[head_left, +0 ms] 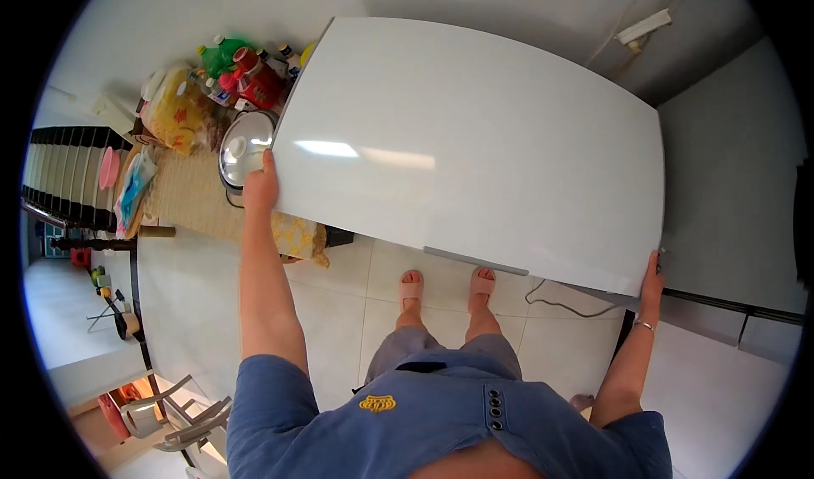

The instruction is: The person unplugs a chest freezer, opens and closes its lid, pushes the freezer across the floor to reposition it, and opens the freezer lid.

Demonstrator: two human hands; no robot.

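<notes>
Your left hand (259,189) grips the white panel (475,157), lidded pot (241,150) crowding it; your right hand (651,279) grips opposite.

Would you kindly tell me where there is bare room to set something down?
The white panel is bare between the left hand and right hand. A smaller patch of tablecloth lies free between the lidded pot and the blue-and-white packet. Behind that, bottles and a yellow bag crowd together.

Allows passage above white panel (475,140) | meets lidded pot (238,158) at panel's 9 o'clock, bottles (259,76) at 10 | meets grey unit (733,161) at 3
</notes>
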